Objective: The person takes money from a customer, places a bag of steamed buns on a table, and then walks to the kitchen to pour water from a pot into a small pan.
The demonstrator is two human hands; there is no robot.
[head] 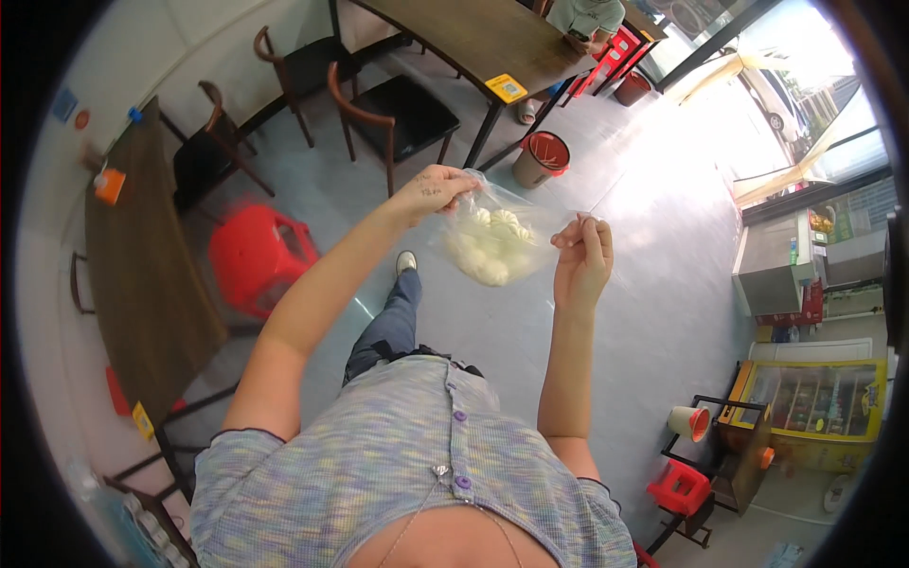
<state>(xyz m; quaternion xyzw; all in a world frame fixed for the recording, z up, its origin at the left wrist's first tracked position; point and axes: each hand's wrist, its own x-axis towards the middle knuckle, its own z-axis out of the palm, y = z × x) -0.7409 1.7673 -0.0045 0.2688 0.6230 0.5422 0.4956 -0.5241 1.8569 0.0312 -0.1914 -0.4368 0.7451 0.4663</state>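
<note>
A clear plastic bag hangs between my two hands, in front of my body. Several pale steamed buns with pleated tops lie in its lower part. My left hand pinches the bag's upper left corner; some handwriting shows on the back of it. With bent fingers, my right hand grips the opposite edge of the bag, a little lower. The plastic is stretched between them, above the grey floor.
Left are a long wooden table, a red plastic stool and dark chairs. Ahead, a waste bin stands by another table, where a person sits. A yellow-framed display fridge is at right.
</note>
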